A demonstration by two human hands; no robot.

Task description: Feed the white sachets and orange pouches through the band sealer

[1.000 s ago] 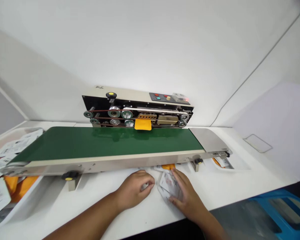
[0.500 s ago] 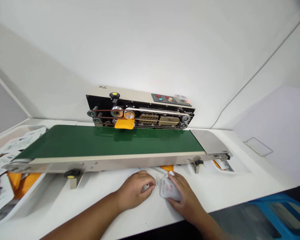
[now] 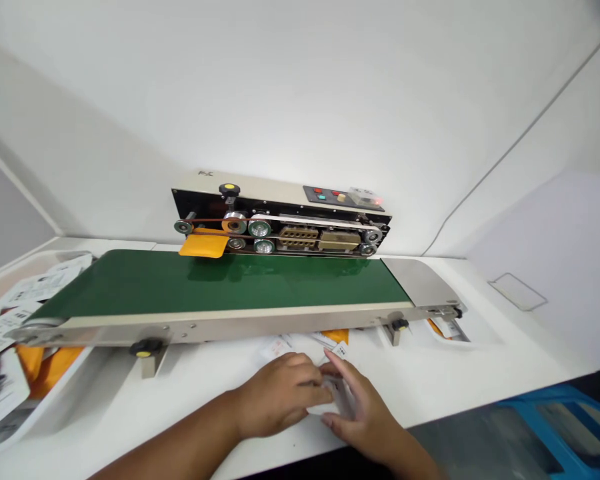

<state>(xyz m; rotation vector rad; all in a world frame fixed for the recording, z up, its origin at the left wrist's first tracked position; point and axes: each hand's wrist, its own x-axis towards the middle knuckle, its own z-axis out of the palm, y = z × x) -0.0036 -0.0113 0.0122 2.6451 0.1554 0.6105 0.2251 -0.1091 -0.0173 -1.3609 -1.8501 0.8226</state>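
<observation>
Between my hands is a small white packet [image 3: 347,399], partly hidden by fingers. My right hand [image 3: 367,417] grips it from the right, with the thumb below and the fingers above. My left hand [image 3: 283,395] has its fingers bent together, their tips against the packet's left side. Behind my left hand, a clear packet with reddish print [image 3: 276,348] lies on the white table [image 3: 190,413]. Other white packets [image 3: 337,347] and an orange pouch [image 3: 336,336] show just under the conveyor's front edge.
A band sealer [image 3: 300,207] stands against the wall, an orange pouch [image 3: 204,243] at its left rollers. Before it runs a green conveyor belt [image 3: 220,287]. At left, a white bin [image 3: 70,393] holds white and orange pouches; another bin [image 3: 473,333] is at right. Something blue [image 3: 545,427] stands lower right.
The orange pouch in the sealer has moved left along the rollers. My left hand has come right, onto the packet in my right hand. The reddish-printed packet behind my left hand has come into view.
</observation>
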